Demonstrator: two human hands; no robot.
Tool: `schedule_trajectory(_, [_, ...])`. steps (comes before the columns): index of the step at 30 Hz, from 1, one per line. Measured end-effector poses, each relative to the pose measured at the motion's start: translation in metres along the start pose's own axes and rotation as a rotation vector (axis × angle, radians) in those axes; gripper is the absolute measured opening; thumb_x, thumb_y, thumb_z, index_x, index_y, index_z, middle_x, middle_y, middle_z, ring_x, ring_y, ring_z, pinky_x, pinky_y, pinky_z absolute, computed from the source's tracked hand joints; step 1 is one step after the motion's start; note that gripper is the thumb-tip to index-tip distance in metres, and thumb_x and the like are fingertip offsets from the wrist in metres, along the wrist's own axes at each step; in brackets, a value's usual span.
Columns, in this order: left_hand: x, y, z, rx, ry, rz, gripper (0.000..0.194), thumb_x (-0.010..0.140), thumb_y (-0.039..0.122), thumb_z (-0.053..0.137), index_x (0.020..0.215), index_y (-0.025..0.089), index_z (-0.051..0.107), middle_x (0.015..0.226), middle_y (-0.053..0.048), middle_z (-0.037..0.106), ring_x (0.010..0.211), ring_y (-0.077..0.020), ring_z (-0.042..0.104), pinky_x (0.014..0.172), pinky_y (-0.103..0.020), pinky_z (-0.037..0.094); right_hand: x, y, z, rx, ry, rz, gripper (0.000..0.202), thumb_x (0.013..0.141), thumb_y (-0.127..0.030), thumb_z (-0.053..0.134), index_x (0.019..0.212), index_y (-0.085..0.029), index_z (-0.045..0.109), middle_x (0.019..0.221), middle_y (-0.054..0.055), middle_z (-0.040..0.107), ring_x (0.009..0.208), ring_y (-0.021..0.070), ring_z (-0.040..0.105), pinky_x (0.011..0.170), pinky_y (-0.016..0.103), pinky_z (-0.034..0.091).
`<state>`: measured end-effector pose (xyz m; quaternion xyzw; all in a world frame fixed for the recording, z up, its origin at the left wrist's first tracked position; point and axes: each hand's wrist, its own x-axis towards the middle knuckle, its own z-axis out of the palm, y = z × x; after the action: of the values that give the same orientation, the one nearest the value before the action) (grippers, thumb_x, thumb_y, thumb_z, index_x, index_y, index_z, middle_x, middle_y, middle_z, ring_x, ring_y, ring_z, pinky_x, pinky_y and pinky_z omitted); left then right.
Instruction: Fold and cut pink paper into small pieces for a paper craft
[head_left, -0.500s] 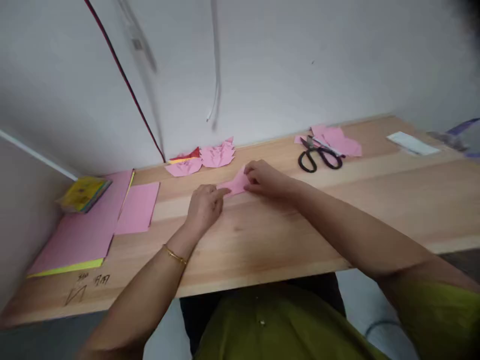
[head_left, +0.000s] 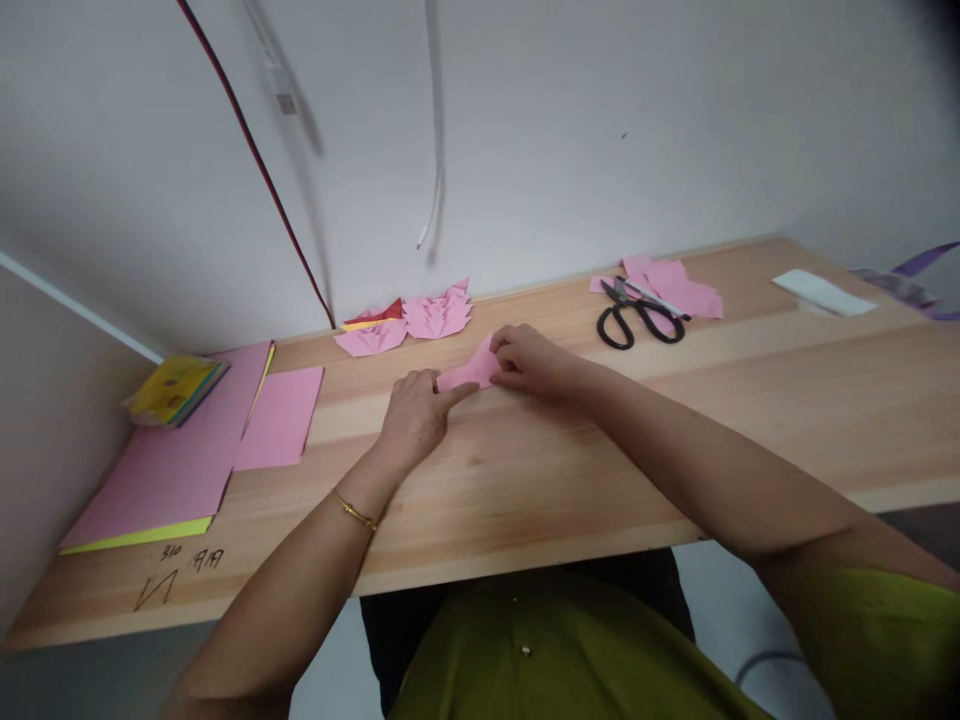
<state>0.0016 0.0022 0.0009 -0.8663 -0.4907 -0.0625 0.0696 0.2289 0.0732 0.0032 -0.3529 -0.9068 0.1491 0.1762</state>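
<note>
A small folded piece of pink paper (head_left: 469, 373) lies on the wooden table (head_left: 525, 480) between my hands. My left hand (head_left: 420, 410) rests at its left end, the thumb stretched out along its lower edge and the other fingers on the table and paper. The right end of the paper is pinched between the thumb and curled fingers of my right hand (head_left: 529, 362). Behind it, near the wall, sit two cut and folded pink pieces (head_left: 437, 312), the left one with a red and yellow piece on it.
Black-handled scissors (head_left: 616, 325), a pen and pink scraps (head_left: 686, 288) lie at the back right, a white strip (head_left: 823, 292) farther right. Pink sheets (head_left: 172, 450) and a yellow packet (head_left: 176, 390) are at the left. Cables hang along the wall.
My left thumb has stretched out to the right along the paper's lower edge. My right hand keeps its pinch in nearly the same place. The whole view has shifted slightly.
</note>
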Motion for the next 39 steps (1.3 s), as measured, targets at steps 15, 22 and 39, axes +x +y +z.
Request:
schedule_trajectory(15, [0.003, 0.001, -0.002, -0.032, -0.043, -0.049, 0.042, 0.087, 0.016, 0.044, 0.118, 0.037, 0.062, 0.083, -0.007, 0.048, 0.079, -0.0211, 0.046, 0.069, -0.034, 0.034, -0.001, 0.003, 0.002, -0.013, -0.006, -0.016, 0.027, 0.08, -0.031, 0.058, 0.059, -0.015, 0.054, 0.099, 0.01, 0.058, 0.089, 0.0204, 0.049, 0.083, 0.036, 0.036])
schedule_trajectory(22, [0.001, 0.004, -0.003, -0.026, -0.06, -0.076, 0.042, 0.088, 0.018, 0.044, 0.122, 0.041, 0.058, 0.091, -0.007, 0.049, 0.085, -0.0218, 0.045, 0.075, -0.036, 0.033, 0.0, 0.004, 0.004, -0.026, -0.013, -0.013, 0.028, 0.08, -0.032, 0.057, 0.059, -0.015, 0.052, 0.098, 0.01, 0.057, 0.087, 0.0201, 0.049, 0.083, 0.036, 0.035])
schedule_trajectory(39, [0.0, 0.006, -0.009, -0.008, 0.023, 0.149, 0.035, 0.09, 0.022, 0.044, 0.123, 0.028, 0.056, 0.101, -0.01, 0.06, 0.101, -0.0254, 0.045, 0.085, -0.044, 0.033, -0.007, -0.011, 0.004, -0.073, 0.091, -0.087, 0.02, 0.082, -0.017, 0.054, 0.1, -0.019, 0.062, 0.107, 0.011, 0.055, 0.096, 0.0238, 0.047, 0.082, 0.036, 0.036])
